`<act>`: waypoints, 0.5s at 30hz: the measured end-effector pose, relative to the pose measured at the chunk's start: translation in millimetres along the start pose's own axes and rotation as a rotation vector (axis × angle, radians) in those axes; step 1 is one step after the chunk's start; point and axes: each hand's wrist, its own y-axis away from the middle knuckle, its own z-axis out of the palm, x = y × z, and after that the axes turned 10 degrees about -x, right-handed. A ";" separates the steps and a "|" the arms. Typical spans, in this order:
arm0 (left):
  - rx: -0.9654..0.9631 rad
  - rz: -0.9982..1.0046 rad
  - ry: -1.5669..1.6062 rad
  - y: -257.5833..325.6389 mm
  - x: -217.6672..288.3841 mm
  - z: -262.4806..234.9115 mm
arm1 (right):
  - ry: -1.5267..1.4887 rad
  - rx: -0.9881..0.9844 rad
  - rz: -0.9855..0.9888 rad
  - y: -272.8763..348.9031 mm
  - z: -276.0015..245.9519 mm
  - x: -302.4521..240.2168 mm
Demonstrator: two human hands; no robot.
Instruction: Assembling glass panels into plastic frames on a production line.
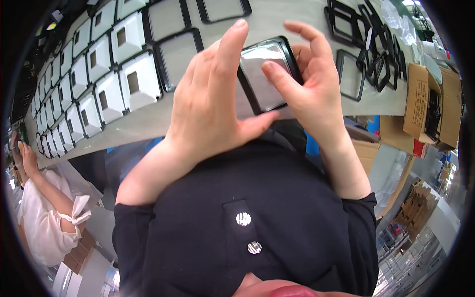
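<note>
My right hand (315,85) grips a glossy black, rectangular, clear-paned frame (267,92) by its right side, thumb in front, presumably for steadiness. Left of the frame, my left hand (208,96) stands open.

over the table (267,22), a framed pane (262,90) sits between panels (101,62) left and loose frames (374,44) right.

Wearer's two hands (205,101) (316,81), one framed pane (258,58) between, two shirt buttons (243,219) (254,247), one co-worker (47,222)

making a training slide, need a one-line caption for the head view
Right hand holding a black-framed pane, left hand open beside it, near black-rimmed white panels.
</note>
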 end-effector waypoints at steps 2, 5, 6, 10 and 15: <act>0.019 -0.010 -0.048 0.9 -8.7 9.6 | 0.622 0.081 -0.210 -0.9 -5.1 7.1; -0.007 0.010 -0.200 -6.7 -1.4 9.8 | 0.996 -0.042 -0.362 14.4 -18.2 12.3; -0.040 -0.007 -0.203 -7.7 -0.7 7.7 | 1.065 -0.143 -0.348 21.4 -18.7 9.5; -0.104 -0.091 -0.150 -1.6 -12.3 9.1 | 1.265 -0.337 -0.267 33.0 -17.0 3.9; -0.183 -0.082 -0.273 2.1 -4.7 5.9 | 1.325 -0.307 -0.325 31.9 -12.3 11.3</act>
